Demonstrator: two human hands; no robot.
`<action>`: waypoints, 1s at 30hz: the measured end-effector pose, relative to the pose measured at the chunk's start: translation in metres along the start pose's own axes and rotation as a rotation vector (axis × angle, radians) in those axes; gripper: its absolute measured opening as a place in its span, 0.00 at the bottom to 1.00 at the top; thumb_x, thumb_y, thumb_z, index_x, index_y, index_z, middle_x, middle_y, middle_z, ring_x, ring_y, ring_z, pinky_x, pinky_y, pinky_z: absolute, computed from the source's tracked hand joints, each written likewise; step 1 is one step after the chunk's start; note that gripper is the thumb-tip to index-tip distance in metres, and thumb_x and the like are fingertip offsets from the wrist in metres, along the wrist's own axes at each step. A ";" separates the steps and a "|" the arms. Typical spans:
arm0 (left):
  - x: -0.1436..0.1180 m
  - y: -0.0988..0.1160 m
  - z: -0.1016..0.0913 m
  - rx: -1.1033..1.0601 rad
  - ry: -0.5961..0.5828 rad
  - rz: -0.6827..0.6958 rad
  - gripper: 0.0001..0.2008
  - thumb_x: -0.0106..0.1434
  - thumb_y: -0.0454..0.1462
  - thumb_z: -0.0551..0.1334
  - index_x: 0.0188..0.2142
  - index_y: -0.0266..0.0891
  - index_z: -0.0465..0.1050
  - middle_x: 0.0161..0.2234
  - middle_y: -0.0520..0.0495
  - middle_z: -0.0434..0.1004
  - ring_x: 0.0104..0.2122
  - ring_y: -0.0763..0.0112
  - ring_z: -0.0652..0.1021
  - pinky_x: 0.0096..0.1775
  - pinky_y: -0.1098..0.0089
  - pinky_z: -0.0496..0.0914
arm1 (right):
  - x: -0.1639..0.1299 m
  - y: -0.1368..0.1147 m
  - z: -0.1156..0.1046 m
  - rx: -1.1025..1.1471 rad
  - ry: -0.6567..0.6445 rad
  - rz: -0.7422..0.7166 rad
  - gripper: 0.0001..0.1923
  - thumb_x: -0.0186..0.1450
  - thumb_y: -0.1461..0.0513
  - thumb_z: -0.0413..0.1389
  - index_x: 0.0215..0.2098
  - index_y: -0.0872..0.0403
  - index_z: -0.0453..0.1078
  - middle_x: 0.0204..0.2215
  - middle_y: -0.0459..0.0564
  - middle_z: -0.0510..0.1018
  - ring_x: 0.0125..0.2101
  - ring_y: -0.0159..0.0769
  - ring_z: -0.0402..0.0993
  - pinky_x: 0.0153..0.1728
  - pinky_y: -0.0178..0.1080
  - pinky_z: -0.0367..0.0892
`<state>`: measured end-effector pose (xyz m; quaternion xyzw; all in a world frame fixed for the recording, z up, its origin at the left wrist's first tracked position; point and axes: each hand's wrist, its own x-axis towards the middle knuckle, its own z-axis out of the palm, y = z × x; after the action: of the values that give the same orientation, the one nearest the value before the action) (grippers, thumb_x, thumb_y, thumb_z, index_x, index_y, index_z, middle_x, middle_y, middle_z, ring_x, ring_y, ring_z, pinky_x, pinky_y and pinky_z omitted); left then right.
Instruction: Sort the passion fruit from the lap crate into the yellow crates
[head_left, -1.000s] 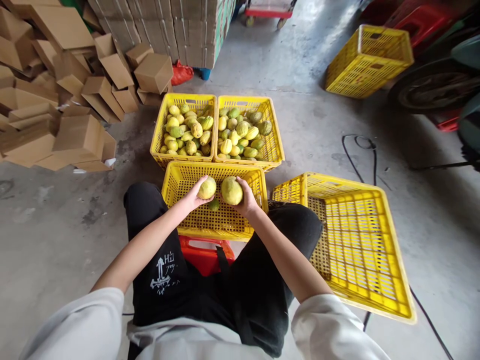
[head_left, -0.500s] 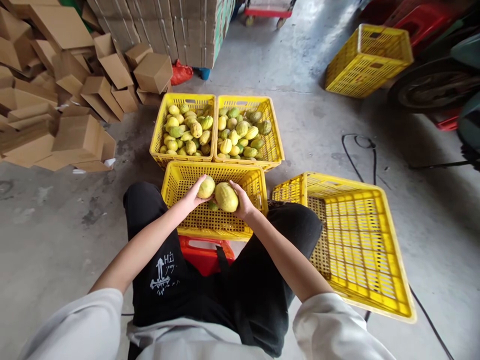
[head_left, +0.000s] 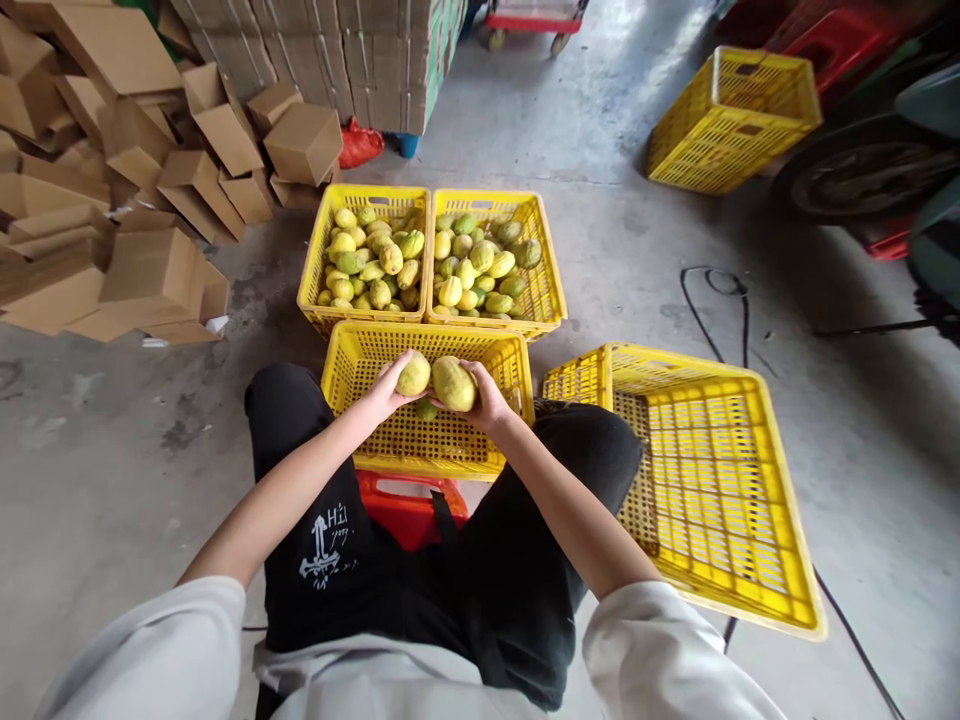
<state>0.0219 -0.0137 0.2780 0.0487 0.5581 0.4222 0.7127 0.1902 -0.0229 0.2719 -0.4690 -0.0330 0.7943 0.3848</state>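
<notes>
My left hand (head_left: 384, 392) grips a small yellow-green fruit (head_left: 413, 374). A larger yellow-green fruit (head_left: 453, 383) sits in my right hand (head_left: 489, 400), almost touching the small one. Both hands hover over the near yellow crate (head_left: 349, 372) between my knees. One more green fruit (head_left: 427, 408) lies on that crate's floor just under my hands. Beyond it stand two yellow crates side by side, the left crate (head_left: 315, 262) and the right crate (head_left: 546, 268), each filled with several fruits.
An empty yellow crate (head_left: 716, 490) lies tilted on the floor to my right, another yellow crate (head_left: 731, 120) farther back right. Cardboard boxes (head_left: 150, 180) pile up at left. A black cable (head_left: 716, 300) runs across the concrete. A red stool (head_left: 409, 508) is under me.
My right hand has drawn the larger fruit leftward and turned it, closing the gap to the small fruit. My left hand has stayed put.
</notes>
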 end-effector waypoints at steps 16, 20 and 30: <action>0.006 0.004 -0.009 -0.058 0.088 -0.074 0.19 0.59 0.44 0.72 0.46 0.38 0.74 0.41 0.40 0.79 0.39 0.61 0.81 0.40 0.61 0.80 | -0.006 -0.001 -0.009 -0.106 0.039 -0.098 0.16 0.57 0.52 0.65 0.40 0.48 0.71 0.36 0.51 0.81 0.41 0.48 0.80 0.39 0.51 0.81; 0.004 0.007 -0.014 -0.072 0.097 -0.077 0.19 0.60 0.44 0.71 0.46 0.38 0.74 0.39 0.41 0.78 0.38 0.62 0.80 0.40 0.62 0.80 | -0.006 -0.004 -0.006 -0.080 0.060 -0.116 0.14 0.57 0.55 0.63 0.40 0.49 0.70 0.33 0.48 0.81 0.40 0.47 0.81 0.40 0.50 0.80; 0.000 0.011 -0.026 -0.064 0.048 -0.073 0.20 0.59 0.45 0.72 0.45 0.38 0.73 0.40 0.41 0.79 0.38 0.62 0.81 0.41 0.60 0.80 | 0.007 0.004 -0.010 -0.034 0.071 -0.006 0.16 0.56 0.52 0.59 0.40 0.49 0.69 0.33 0.50 0.80 0.41 0.50 0.80 0.39 0.55 0.79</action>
<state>-0.0061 -0.0174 0.2738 -0.0046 0.5627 0.4145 0.7153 0.1939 -0.0240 0.2594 -0.5031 -0.0344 0.7753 0.3803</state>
